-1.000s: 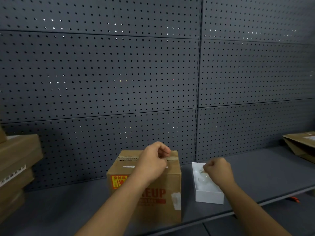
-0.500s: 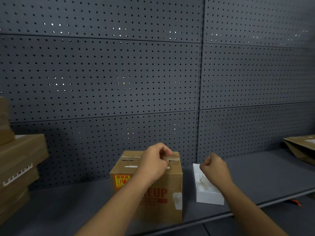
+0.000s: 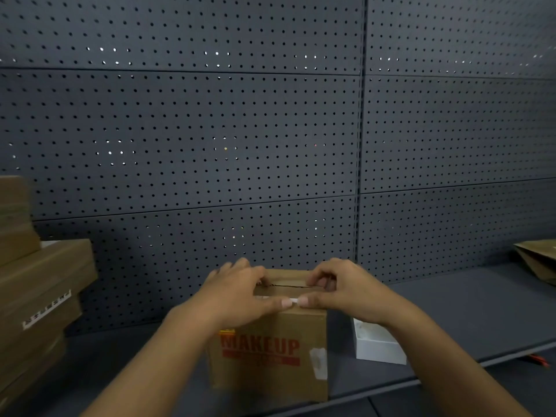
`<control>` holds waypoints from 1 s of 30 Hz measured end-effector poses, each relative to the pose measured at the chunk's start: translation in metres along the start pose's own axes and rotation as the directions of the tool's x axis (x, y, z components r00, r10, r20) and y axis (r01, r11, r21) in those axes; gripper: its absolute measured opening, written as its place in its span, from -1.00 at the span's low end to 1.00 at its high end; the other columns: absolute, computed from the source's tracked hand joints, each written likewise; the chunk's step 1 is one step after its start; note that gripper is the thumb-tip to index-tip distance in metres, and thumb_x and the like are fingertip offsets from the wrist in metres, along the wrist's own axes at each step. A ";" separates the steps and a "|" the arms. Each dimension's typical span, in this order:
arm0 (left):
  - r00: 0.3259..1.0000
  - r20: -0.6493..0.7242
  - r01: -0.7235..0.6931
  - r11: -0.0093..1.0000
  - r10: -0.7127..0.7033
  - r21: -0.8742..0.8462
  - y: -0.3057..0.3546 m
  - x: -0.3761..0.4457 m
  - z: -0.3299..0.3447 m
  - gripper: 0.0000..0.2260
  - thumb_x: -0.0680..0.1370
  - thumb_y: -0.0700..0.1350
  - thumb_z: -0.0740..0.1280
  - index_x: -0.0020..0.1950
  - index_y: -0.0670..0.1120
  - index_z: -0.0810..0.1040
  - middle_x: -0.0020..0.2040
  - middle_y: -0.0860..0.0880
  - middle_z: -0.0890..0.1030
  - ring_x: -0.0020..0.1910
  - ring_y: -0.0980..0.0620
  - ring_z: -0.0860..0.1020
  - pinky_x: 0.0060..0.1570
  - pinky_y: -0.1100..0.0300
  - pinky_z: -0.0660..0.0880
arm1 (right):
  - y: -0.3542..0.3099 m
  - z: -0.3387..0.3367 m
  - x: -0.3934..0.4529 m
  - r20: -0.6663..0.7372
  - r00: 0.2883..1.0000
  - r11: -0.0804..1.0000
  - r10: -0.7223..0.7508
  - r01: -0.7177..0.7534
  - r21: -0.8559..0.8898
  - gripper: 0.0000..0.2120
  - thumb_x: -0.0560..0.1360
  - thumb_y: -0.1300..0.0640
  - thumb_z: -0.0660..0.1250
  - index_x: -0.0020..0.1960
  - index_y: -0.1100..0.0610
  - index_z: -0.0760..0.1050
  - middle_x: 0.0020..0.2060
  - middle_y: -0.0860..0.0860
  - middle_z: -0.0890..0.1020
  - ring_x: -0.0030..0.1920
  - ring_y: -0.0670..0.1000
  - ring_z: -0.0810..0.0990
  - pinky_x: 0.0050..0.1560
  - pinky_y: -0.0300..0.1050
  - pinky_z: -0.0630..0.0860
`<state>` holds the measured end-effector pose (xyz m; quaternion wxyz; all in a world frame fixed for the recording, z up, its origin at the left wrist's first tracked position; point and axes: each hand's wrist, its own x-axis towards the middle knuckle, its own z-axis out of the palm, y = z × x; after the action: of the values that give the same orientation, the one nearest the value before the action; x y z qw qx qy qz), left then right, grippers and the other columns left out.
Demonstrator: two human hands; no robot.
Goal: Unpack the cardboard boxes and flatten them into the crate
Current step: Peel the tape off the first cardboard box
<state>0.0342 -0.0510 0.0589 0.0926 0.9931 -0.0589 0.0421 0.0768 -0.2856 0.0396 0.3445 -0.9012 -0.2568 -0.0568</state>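
Note:
A brown cardboard box with red "MAKEUP" print stands upright on the dark shelf, near its front edge. Both of my hands are on its top. My left hand covers the left half of the top, thumb along the front top edge, fingers reaching to the seam between the flaps. My right hand grips the right half, fingers curled at the seam, thumb on the front edge. The two thumb tips nearly touch. A dark slit shows along the seam between the hands.
A small open white box sits just right of the cardboard box. Stacked brown cartons fill the left end of the shelf. A brown paper bag lies at the far right. A perforated dark panel backs the shelf.
My right hand left the white box and came over onto the right side of the cardboard box's top. My left hand shifted from pinching at the top to lying across the flap.

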 end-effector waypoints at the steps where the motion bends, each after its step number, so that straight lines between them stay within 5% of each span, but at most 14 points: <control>1: 0.999 0.049 -0.001 1.000 -0.001 0.022 -0.008 -0.001 -0.003 -0.31 0.42 0.58 0.20 0.46 0.28 0.38 0.33 0.12 0.38 0.40 -0.04 0.32 0.47 -0.09 0.27 | 0.000 -0.001 0.000 0.027 1.000 0.999 0.002 -0.003 0.034 -0.53 0.28 -0.33 0.58 0.04 -0.08 0.62 -0.06 -0.06 0.61 -0.13 -0.13 0.57 -0.04 -0.08 0.57; 5: 0.981 0.177 -0.068 0.995 0.079 -0.067 -0.033 -0.005 -0.003 -0.16 0.39 0.55 0.32 0.59 0.26 0.21 0.41 0.23 0.26 0.45 0.03 0.23 0.45 -0.05 0.33 | 0.001 -0.004 0.004 0.095 0.995 0.996 0.004 -0.013 0.091 -0.59 0.27 -0.24 0.64 -0.03 -0.04 0.64 -0.21 -0.11 0.57 -0.22 -0.17 0.52 -0.17 -0.23 0.48; 8: 0.996 -0.006 -0.084 0.994 0.084 -0.074 -0.039 -0.006 0.008 -0.29 0.35 0.49 0.42 0.40 0.23 0.36 0.22 0.28 0.33 0.27 0.15 0.30 0.21 0.08 0.46 | -0.007 -0.007 0.006 0.113 0.993 0.989 -0.035 0.018 0.143 -0.71 0.35 -0.07 0.64 -0.06 0.03 0.66 -0.29 -0.13 0.56 -0.27 -0.18 0.51 -0.25 -0.33 0.44; 12: 0.997 -0.050 -0.061 0.985 0.053 -0.162 -0.042 -0.007 0.016 -0.16 0.34 0.56 0.35 0.50 0.19 0.25 0.30 0.23 0.25 0.37 0.13 0.23 0.36 0.04 0.41 | -0.011 -0.004 0.007 0.137 0.989 0.988 0.063 -0.042 -0.146 -0.43 0.38 -0.42 0.44 0.19 -0.06 0.51 0.07 -0.15 0.48 0.11 -0.14 0.47 0.10 -0.18 0.52; 15: 0.996 0.001 0.083 0.942 -0.088 -0.324 -0.048 -0.009 0.016 0.05 0.33 0.62 0.22 0.66 0.08 0.06 0.50 0.10 0.14 0.54 -0.01 0.17 0.49 -0.05 0.32 | -0.015 0.000 0.004 0.100 0.975 0.955 0.199 -0.170 -0.243 -0.31 0.30 -0.53 0.40 0.19 -0.07 0.42 0.09 -0.16 0.37 0.14 -0.08 0.43 0.18 -0.03 0.52; 19: 0.978 -0.062 0.149 0.876 -0.199 -0.459 -0.047 -0.011 0.017 -0.04 0.23 0.56 0.40 0.48 0.05 0.40 0.24 0.10 0.35 0.19 0.09 0.48 0.21 0.12 0.52 | -0.022 0.001 0.005 0.009 0.969 0.955 0.248 -0.243 -0.171 -0.34 0.27 -0.39 0.55 0.15 -0.03 0.43 0.10 -0.09 0.50 0.05 -0.07 0.52 0.09 -0.06 0.57; 22: 0.948 -0.127 0.183 0.827 -0.292 -0.531 -0.047 -0.011 0.021 0.03 0.18 0.49 0.52 0.50 -0.02 0.39 0.21 0.09 0.33 0.20 0.04 0.45 0.20 0.07 0.53 | -0.024 0.004 0.008 -0.068 0.970 0.968 0.235 -0.240 -0.078 -0.34 0.27 -0.26 0.63 0.21 -0.04 0.44 0.10 -0.08 0.48 0.09 -0.04 0.53 0.01 -0.10 0.51; 25: 0.923 -0.243 0.092 0.784 -0.298 -0.614 -0.048 -0.013 0.028 -0.02 0.10 0.45 0.60 0.41 0.06 0.42 0.26 0.10 0.47 0.24 0.03 0.50 0.17 -0.02 0.59 | -0.020 0.008 0.010 -0.170 0.972 0.978 0.160 -0.132 0.160 -0.50 0.30 -0.05 0.68 0.14 -0.04 0.54 -0.09 -0.08 0.50 -0.10 -0.06 0.53 -0.10 -0.07 0.52; 28: 0.919 -0.276 -0.034 0.639 -0.283 -0.768 -0.050 -0.020 0.028 -0.36 0.20 0.18 0.70 0.09 0.00 0.48 0.00 0.05 0.66 0.01 0.04 0.65 -0.14 0.14 0.60 | -0.020 0.006 0.007 -0.155 0.986 0.815 0.065 0.037 0.579 -0.70 0.41 0.03 0.61 0.07 0.10 0.65 -0.17 0.01 0.54 -0.20 -0.01 0.55 -0.16 -0.06 0.59; 30: 0.962 -0.206 -0.079 0.541 -0.178 -0.837 -0.055 -0.022 0.024 -0.50 0.24 0.02 0.71 -0.05 -0.09 0.49 -0.14 -0.01 0.71 -0.10 0.01 0.70 -0.22 0.18 0.60 | -0.023 0.001 0.005 -0.014 0.994 0.678 0.106 -0.062 0.733 -0.57 0.53 -0.18 0.40 0.13 0.18 0.66 -0.03 0.06 0.69 -0.08 0.04 0.67 -0.04 -0.07 0.60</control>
<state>0.0213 0.0008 0.0236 0.5642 0.8133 -0.0305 0.1391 0.0697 -0.2681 0.0545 0.6846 -0.6977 -0.2071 0.0415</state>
